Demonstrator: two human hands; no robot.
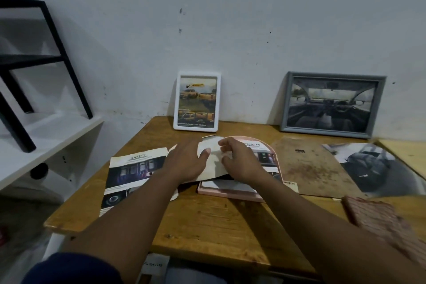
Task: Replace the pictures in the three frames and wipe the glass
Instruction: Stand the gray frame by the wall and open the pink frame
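Observation:
A pink arch-shaped frame [230, 193] lies flat at the table's middle. Over it both hands hold a beige arch-shaped card [213, 166], its far end lifted: my left hand [186, 163] presses on its left side and my right hand [239, 163] pinches its upper edge. An arch-cut "Advanced" picture [265, 157] lies under my right hand. A white frame [196, 102] with a truck picture and a grey frame [330, 104] with a car-interior picture lean on the wall. A "Safety" brochure page [131, 173] lies at the left.
A brown backing board [309, 168] and a grey car photo [373, 166] lie at the right. A reddish cloth [378, 217] sits near the right front edge. A white shelf [46, 138] with a black metal stand [34, 60] stands beside the wooden table [207, 226] on the left.

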